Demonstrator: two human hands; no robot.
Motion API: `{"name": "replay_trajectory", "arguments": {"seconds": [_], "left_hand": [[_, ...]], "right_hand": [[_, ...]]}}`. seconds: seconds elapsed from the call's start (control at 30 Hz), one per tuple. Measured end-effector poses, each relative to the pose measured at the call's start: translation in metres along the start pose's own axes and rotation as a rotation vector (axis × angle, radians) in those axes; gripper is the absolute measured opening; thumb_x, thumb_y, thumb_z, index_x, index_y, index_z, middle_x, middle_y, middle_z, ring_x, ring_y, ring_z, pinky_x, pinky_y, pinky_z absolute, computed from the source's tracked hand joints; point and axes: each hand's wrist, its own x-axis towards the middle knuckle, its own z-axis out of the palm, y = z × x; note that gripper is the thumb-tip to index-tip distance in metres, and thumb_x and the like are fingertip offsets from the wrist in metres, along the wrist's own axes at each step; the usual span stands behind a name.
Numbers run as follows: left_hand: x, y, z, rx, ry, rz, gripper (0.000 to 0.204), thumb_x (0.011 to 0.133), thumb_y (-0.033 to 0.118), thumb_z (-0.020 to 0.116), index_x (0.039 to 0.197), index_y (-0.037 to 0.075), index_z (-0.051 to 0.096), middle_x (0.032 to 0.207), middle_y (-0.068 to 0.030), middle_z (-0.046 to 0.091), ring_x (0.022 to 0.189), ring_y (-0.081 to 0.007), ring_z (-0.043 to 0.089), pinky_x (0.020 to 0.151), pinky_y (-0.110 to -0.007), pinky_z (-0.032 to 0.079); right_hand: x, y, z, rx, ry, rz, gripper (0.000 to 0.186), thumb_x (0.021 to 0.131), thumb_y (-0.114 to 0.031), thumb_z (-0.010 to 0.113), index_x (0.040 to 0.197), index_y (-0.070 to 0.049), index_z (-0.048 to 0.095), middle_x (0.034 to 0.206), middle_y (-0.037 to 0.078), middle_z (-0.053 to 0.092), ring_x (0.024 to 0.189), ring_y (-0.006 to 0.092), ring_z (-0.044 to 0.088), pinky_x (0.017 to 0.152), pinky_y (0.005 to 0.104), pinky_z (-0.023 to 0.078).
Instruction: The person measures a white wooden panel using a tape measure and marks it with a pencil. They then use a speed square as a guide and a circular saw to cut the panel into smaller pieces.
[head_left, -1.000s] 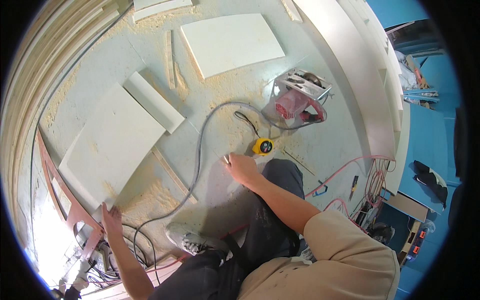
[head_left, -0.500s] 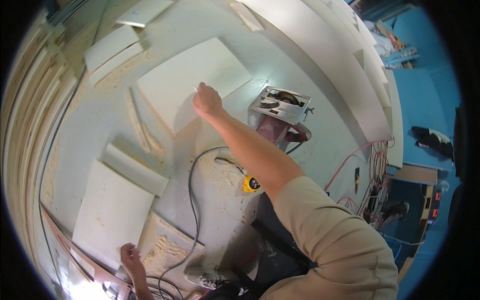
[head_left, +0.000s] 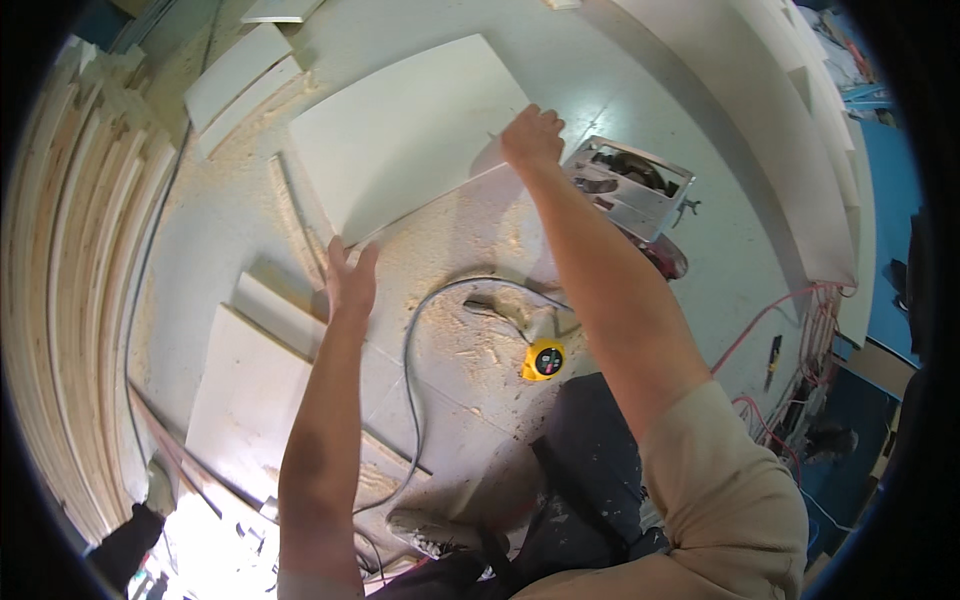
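A large white board (head_left: 410, 130) lies in front of me at a slant. At its near left corner is my left hand (head_left: 350, 285), thumb and fingers closed about the corner. My right hand (head_left: 533, 140) grips the right end of the near edge. A thin, pencil-like tip (head_left: 492, 134) sticks out beside the right hand's fingers; the rest of it is hidden. Just right of that hand, a circular saw (head_left: 635, 185) rests with its metal base plate facing up. A yellow tape measure (head_left: 544, 360) lies on the floor between my forearms.
Stacked boards (head_left: 85, 280) line the left side. Another white board (head_left: 245, 400) lies partly behind my left forearm. A grey cable (head_left: 410, 360) loops across the sawdust-strewn floor (head_left: 470, 230). Long white panels (head_left: 740, 130) stand at the right, near red hoses (head_left: 820, 330).
My left hand has come up from the lower left to the board's near corner. The right hand has moved from over the board to its right edge. The view has shifted.
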Motion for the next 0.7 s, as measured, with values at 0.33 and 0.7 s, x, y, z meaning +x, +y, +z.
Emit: {"name": "replay_trajectory", "arguments": {"seconds": [0.33,0.7], "left_hand": [[-0.003,0.048,-0.164,-0.109,0.008,-0.288,0.031,0.091,0.033,0.058,0.075,0.007,0.062,0.059,0.0013,0.049,0.049,-0.0079,0.039,0.042,-0.025,0.028],[-0.183,-0.017,-0.239,-0.215,0.057,-0.134,0.037,0.099,0.038,0.056,0.086,0.003,0.058,0.073,-0.0043,0.055,0.057,-0.0131,0.050,0.046,-0.030,0.042]], "right_hand": [[-0.075,-0.003,-0.113,-0.040,-0.482,-0.181,0.032,0.090,-0.018,0.050,0.110,-0.002,0.069,0.113,0.022,0.067,0.104,0.0372,0.066,0.089,0.0472,0.052],[-0.246,0.067,-0.106,0.515,-0.364,-0.333,0.039,0.092,-0.032,0.051,0.099,0.006,0.057,0.096,0.032,0.062,0.094,0.0469,0.060,0.080,0.0486,0.045]]}}
